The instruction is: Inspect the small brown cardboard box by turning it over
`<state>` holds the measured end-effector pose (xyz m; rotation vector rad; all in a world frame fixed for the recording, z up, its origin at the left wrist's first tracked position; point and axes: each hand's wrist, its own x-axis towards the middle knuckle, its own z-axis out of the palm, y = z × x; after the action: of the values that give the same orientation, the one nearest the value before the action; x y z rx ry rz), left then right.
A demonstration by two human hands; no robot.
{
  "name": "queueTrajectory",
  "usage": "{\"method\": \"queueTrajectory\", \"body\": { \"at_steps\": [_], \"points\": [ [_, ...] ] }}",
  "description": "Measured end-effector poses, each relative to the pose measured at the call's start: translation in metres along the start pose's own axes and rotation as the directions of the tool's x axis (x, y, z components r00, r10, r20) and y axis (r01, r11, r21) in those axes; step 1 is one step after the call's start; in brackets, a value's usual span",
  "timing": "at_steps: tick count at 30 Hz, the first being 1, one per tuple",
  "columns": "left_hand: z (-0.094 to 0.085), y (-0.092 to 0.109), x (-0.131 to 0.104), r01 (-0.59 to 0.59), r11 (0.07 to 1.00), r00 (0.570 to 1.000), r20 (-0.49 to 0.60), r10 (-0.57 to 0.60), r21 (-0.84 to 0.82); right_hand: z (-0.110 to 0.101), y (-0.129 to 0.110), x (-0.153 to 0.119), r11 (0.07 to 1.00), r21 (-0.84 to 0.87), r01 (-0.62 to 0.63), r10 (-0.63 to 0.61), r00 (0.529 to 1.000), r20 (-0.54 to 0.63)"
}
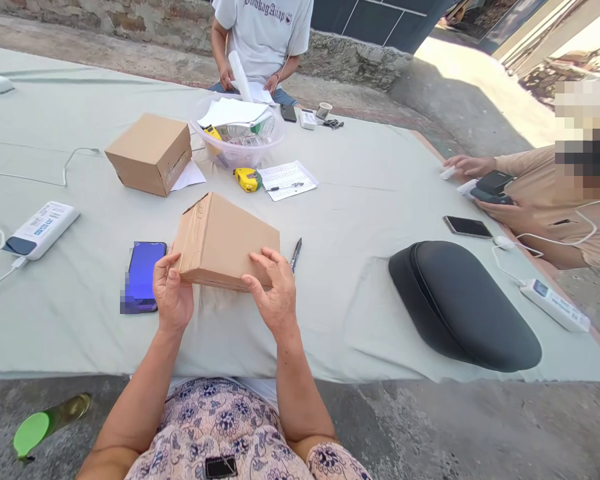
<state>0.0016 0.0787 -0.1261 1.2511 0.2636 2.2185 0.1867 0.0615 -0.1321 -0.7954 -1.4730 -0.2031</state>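
A closed brown cardboard box (235, 233) is tilted above the cloth between my two hands, with clear tape along its left end. My left hand (174, 293) grips its lower left corner, thumb in front. At the lower right side, my right hand (275, 290) holds it with fingers on the top face and thumb at the near edge. Left of the box lies a phone with a blue screen (147, 273), close to my left hand. A dark pen (297, 255) lies just right of the box, beside my right hand.
A second cardboard box (150, 150) stands behind left, near a plastic basin (240, 157) of papers. A yellow tape measure (248, 179) and notebook (293, 180) lie ahead. A black padded seat (467, 303) sits right. A white power strip (43, 230) lies left. Two people sit across and right.
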Motion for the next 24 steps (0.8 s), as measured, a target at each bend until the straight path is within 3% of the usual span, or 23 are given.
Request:
{"method": "queueTrajectory", "body": {
  "at_steps": [4,8,10,13,17,20,24],
  "points": [
    [-0.009,-0.007,0.008,0.049,0.998,0.995,-0.087,-0.052,-0.034,-0.005,0.028,-0.010,0.960,0.070,-0.271,0.272,0.962,-0.003],
    [-0.013,-0.015,0.011,0.059,0.998,0.989,-0.132,-0.061,-0.020,-0.013,0.037,-0.017,0.857,0.221,-0.465,0.442,0.885,0.148],
    [-0.014,-0.017,0.011,0.070,0.998,0.988,-0.136,-0.070,-0.004,-0.016,0.035,-0.019,0.848,0.241,-0.472,0.448,0.881,0.150],
    [-0.015,-0.019,0.012,0.114,0.993,0.984,-0.138,-0.113,0.002,-0.021,0.032,-0.020,0.877,0.247,-0.411,0.396,0.911,0.112],
    [-0.017,-0.020,0.013,0.163,0.987,0.959,-0.232,-0.162,-0.016,-0.029,0.036,-0.020,0.888,0.319,-0.332,0.272,0.937,0.219],
    [-0.020,-0.021,0.014,0.174,0.985,0.950,-0.262,-0.170,-0.008,-0.032,0.045,-0.019,0.852,0.399,-0.340,0.229,0.926,0.299],
    [-0.025,-0.022,0.015,0.168,0.985,0.955,-0.251,-0.155,0.028,-0.030,0.055,-0.016,0.763,0.474,-0.439,0.282,0.886,0.367]
  ]
}}
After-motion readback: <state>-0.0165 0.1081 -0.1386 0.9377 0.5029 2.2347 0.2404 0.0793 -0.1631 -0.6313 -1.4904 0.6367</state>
